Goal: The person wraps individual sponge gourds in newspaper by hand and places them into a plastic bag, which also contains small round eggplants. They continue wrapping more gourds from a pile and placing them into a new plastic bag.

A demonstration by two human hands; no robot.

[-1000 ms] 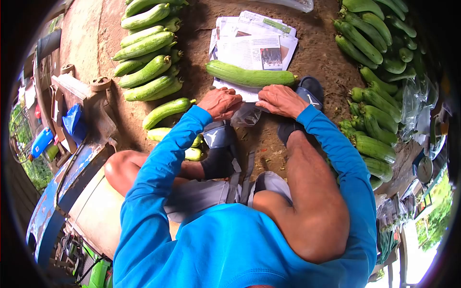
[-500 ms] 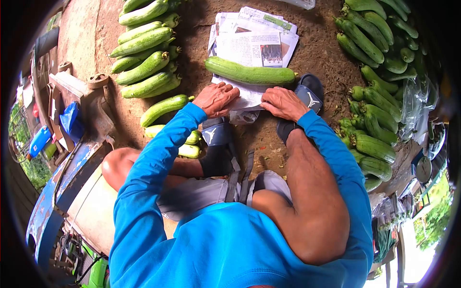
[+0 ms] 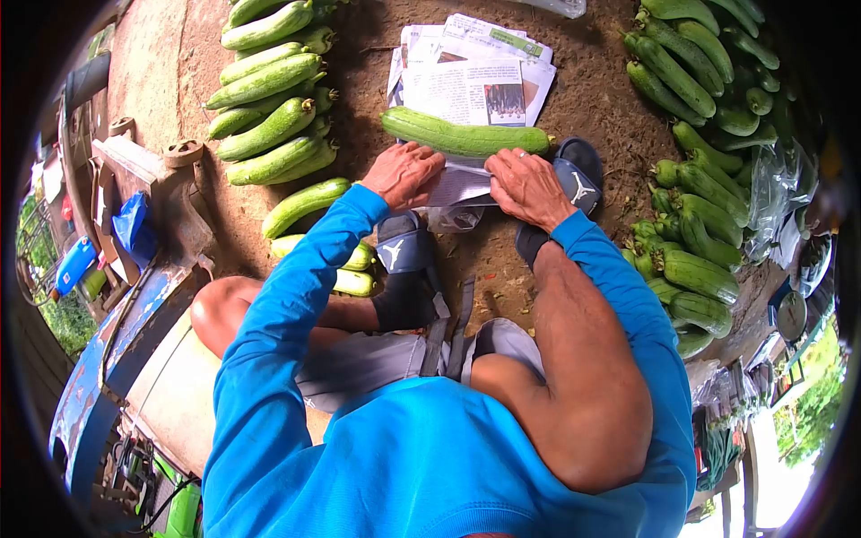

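A long green gourd (image 3: 466, 134) lies crosswise on a stack of printed newspaper sheets (image 3: 448, 90) on the ground. My left hand (image 3: 405, 176) has its fingers closed on the left part of the near edge of the top newspaper sheet (image 3: 463, 184). On the other side, my right hand (image 3: 531, 186) pinches the same edge, its knuckles right by the gourd's stem end. Between my hands the sheet is drawn up against the near side of the gourd. The lower sheets are partly hidden beneath it.
Gourds lie in a row (image 3: 269, 79) on the left, with a few loose ones (image 3: 305, 204) nearer me. A larger heap of gourds (image 3: 708, 215) and clear plastic bags (image 3: 778, 193) are on the right. My sandalled feet (image 3: 404, 249) flank the paper.
Both hands have moved slightly forward, toward the gourd, lifting the near edge of the newspaper sheet with them. The gourd stays in about the same place.
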